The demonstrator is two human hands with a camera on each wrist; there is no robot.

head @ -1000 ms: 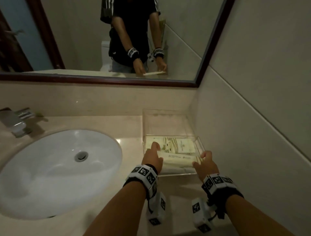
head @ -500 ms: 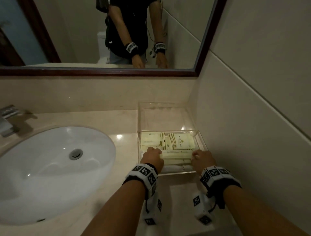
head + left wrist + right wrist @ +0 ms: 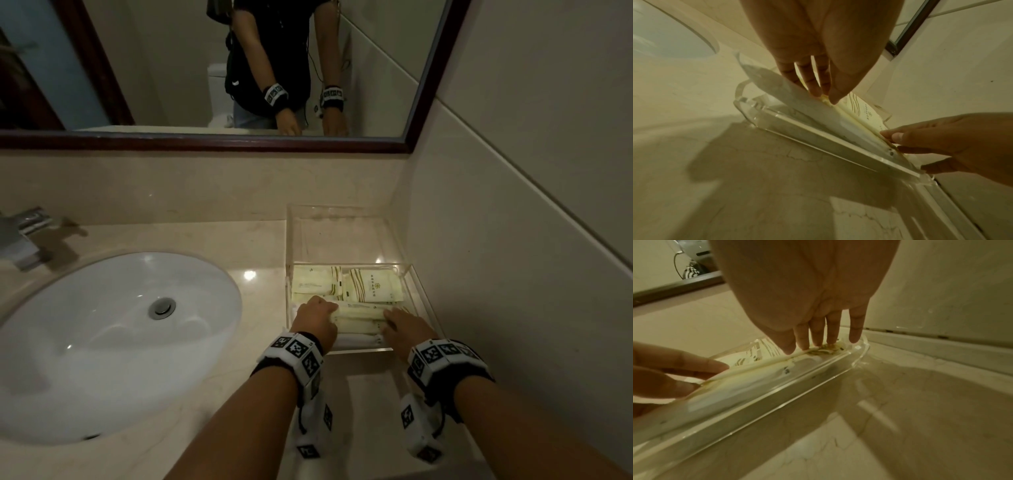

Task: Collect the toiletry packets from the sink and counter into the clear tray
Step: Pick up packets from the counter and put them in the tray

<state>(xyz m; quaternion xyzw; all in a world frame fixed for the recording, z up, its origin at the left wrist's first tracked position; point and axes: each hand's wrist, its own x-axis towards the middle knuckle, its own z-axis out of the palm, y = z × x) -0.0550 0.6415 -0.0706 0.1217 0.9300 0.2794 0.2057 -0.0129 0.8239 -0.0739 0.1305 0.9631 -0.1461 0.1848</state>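
The clear tray (image 3: 346,208) stands on the counter against the right wall. Two pale yellow packets (image 3: 315,284) (image 3: 376,286) lie flat in its middle. A long pale packet (image 3: 359,313) lies across the front part, on top of other long packets. My left hand (image 3: 330,310) pinches its left end, thumb against fingers (image 3: 825,97). My right hand (image 3: 390,315) pinches its right end, fingers pointing down into the tray (image 3: 797,348). Each wrist view also shows the other hand at the far end of the packet. The tray's front wall (image 3: 838,155) stands just before my hands.
A white sink (image 3: 102,342) fills the counter's left side, with a chrome faucet (image 3: 24,236) behind it. A dark-framed mirror (image 3: 239,144) hangs above. The tiled wall (image 3: 513,240) runs close along the tray's right side. Bare counter (image 3: 363,383) lies in front of the tray.
Both hands have gone down into the front of the tray with the long packet, which now lies on the packets there. My head has tilted down a little.
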